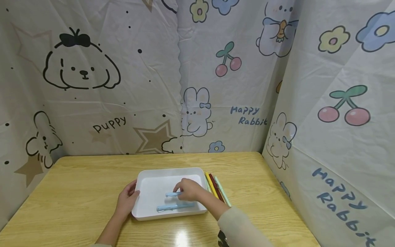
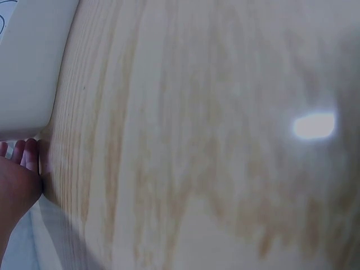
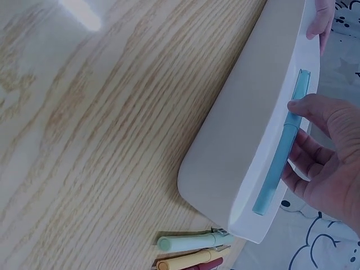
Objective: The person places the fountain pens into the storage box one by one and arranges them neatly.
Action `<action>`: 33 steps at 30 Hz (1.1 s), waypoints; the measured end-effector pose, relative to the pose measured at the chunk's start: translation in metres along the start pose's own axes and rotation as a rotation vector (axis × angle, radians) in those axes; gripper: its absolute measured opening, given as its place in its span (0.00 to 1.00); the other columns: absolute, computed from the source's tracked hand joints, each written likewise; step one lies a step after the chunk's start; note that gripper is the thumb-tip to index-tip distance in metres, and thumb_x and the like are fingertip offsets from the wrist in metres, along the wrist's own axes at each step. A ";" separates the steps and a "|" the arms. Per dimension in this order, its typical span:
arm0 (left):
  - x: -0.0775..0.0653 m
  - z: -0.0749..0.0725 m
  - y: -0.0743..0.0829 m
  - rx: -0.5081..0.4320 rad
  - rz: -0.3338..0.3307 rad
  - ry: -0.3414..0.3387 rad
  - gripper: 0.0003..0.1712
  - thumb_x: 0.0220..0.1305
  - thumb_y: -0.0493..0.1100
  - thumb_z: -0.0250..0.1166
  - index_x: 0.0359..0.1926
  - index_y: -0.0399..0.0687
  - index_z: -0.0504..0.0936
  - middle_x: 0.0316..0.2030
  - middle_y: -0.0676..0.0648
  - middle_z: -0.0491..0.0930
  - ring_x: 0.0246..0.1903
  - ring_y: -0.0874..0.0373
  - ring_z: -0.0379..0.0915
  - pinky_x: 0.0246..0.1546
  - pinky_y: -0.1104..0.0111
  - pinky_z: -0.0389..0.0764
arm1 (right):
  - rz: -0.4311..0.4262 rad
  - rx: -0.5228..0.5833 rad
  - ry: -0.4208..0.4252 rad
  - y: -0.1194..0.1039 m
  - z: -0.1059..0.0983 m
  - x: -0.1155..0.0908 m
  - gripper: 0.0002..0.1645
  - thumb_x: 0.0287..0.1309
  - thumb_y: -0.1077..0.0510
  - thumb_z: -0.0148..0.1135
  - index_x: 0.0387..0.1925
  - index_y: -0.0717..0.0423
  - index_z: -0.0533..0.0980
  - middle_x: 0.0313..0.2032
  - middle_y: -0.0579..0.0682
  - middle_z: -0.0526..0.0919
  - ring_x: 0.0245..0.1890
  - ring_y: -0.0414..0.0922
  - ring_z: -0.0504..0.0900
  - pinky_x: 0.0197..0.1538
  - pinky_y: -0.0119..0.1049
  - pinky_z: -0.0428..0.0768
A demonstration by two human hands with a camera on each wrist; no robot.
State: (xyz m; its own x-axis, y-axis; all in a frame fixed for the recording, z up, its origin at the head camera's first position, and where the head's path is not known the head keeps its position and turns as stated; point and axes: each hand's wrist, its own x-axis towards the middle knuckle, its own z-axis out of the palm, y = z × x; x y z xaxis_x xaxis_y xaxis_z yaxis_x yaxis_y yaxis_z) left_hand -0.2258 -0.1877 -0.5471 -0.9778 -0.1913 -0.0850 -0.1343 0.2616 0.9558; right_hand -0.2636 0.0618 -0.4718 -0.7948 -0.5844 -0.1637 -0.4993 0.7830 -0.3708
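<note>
A shallow white tray (image 1: 151,187) sits on the table with its contents lying lengthwise. My left hand (image 1: 126,199) holds the tray's left edge, the thumb at the rim and the fingers along the outer side. Over the tray, my right hand (image 1: 189,189) pinches a light blue pen (image 3: 284,140) between thumb and fingers, near its clip end. In the head view that pen's cap points left and the hand covers the rest. A second light blue pen (image 1: 176,207) lies in the tray along the front wall.
Several pens lie side by side just right of the tray, among them a yellow pen (image 1: 212,185), a dark red pen (image 1: 217,188) and a light green pen (image 1: 223,191). A patterned cloth (image 1: 148,85) hangs behind the wooden table (image 1: 86,185) and along its right side.
</note>
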 end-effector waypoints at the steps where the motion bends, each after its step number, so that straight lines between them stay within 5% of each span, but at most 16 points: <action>1: 0.000 0.000 0.000 -0.001 -0.001 0.000 0.28 0.67 0.34 0.47 0.68 0.39 0.58 0.65 0.31 0.60 0.64 0.40 0.60 0.62 0.49 0.67 | -0.006 -0.003 0.001 0.000 0.001 0.001 0.14 0.47 0.61 0.64 0.38 0.47 0.84 0.28 0.41 0.79 0.27 0.35 0.70 0.33 0.26 0.70; 33: 0.000 0.000 -0.001 0.015 -0.001 -0.002 0.28 0.68 0.35 0.48 0.68 0.39 0.58 0.66 0.32 0.60 0.64 0.40 0.60 0.62 0.49 0.66 | -0.029 -0.009 0.009 -0.009 0.018 0.005 0.13 0.47 0.60 0.65 0.38 0.47 0.84 0.26 0.40 0.80 0.25 0.33 0.70 0.31 0.24 0.70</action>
State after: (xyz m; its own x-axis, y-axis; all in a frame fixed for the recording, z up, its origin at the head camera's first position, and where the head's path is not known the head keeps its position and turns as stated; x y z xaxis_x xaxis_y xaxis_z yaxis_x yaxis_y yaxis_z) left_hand -0.2261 -0.1879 -0.5481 -0.9781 -0.1896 -0.0862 -0.1372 0.2752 0.9516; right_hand -0.2566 0.0477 -0.4857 -0.7830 -0.6050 -0.1445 -0.5255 0.7677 -0.3668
